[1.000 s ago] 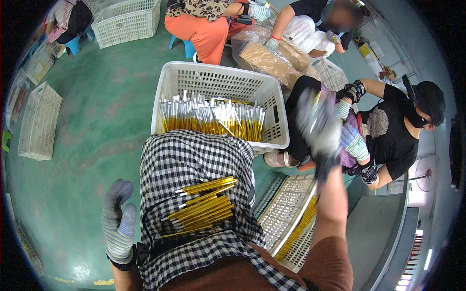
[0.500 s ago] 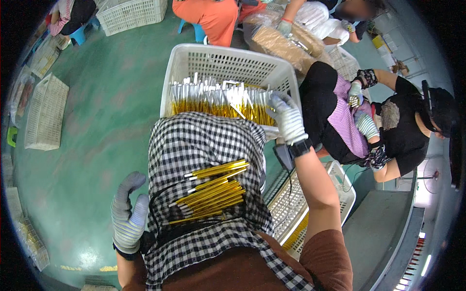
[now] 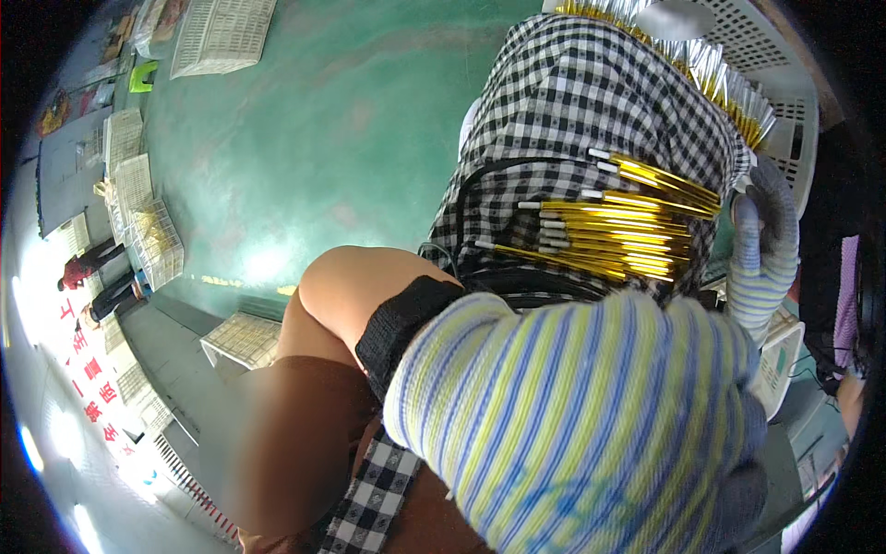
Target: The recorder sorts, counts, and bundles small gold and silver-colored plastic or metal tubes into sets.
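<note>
My left hand [image 3: 581,415], in a striped knit glove with a black wristband, is raised very close to the camera. Its back fills the lower middle, and its fingers curl out of sight. At the right edge of my lap, my right hand [image 3: 764,249] wears a similar glove with grey fingertips. Its thumb and fingers are apart, with nothing seen between them. A loose bundle of slim gold sticks [image 3: 628,231] with white ends lies on my black-and-white checked apron [image 3: 591,102]. Beyond my knees, many more such sticks [image 3: 729,92] stand packed in a white plastic basket [image 3: 801,138].
White crates [image 3: 221,37] stand on the green floor [image 3: 351,138] at the upper left, with another crate [image 3: 242,340] behind my left elbow. Stacked baskets [image 3: 134,194] line the left side. A person in dark clothing [image 3: 821,222] is partly seen at the right edge.
My left hand has risen from beside my lap to close before the camera. My right hand has drawn back from the basket to beside my lap. The view has turned, shifting my lap rightward.
</note>
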`<state>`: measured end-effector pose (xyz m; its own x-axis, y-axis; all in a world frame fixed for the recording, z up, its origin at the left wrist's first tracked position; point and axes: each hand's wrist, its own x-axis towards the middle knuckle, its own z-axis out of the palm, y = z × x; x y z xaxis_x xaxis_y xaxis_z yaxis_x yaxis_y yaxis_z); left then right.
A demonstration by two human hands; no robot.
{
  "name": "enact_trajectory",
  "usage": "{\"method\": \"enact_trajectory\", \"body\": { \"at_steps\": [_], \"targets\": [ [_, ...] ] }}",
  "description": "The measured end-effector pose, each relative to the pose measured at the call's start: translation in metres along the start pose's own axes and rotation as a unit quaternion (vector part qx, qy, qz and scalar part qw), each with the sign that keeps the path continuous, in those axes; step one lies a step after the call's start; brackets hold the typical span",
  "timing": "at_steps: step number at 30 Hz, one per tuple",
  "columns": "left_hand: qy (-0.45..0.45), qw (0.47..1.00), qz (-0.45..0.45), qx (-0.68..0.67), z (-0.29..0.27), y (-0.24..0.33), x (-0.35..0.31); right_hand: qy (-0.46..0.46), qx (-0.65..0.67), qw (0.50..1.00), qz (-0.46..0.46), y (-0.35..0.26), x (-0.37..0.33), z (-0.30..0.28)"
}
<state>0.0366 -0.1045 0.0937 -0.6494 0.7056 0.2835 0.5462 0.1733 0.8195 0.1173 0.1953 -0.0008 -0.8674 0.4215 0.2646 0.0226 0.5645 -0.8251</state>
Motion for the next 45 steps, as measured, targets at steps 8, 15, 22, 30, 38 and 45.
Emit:
{"method": "enact_trajectory", "body": {
  "at_steps": [8, 15, 22, 30, 38, 45],
  "targets": [
    [0.012, 0.999, 0.039, -0.011, -0.002, -0.004, 0.004, -0.076, -0.030, 0.996, -0.045, -0.041, -0.029, 0.018],
    [0.035, 0.996, 0.084, -0.022, -0.009, -0.013, 0.016, -0.239, -0.158, 0.951, -0.116, -0.063, -0.008, 0.024],
    [0.054, 0.987, 0.131, -0.080, -0.004, -0.027, 0.024, -0.322, -0.270, 0.895, -0.147, -0.052, -0.017, 0.051],
    [0.193, 0.973, -0.045, -0.121, 0.010, -0.049, -0.002, -0.288, -0.291, 0.891, -0.194, -0.046, -0.026, 0.067],
    [0.170, 0.981, -0.082, -0.052, 0.014, -0.059, -0.003, -0.246, -0.284, 0.902, -0.210, -0.048, -0.020, 0.066],
    [0.121, 0.987, -0.105, 0.031, 0.014, -0.065, -0.001, -0.276, -0.326, 0.888, -0.171, -0.046, -0.009, 0.073]
  ]
}}
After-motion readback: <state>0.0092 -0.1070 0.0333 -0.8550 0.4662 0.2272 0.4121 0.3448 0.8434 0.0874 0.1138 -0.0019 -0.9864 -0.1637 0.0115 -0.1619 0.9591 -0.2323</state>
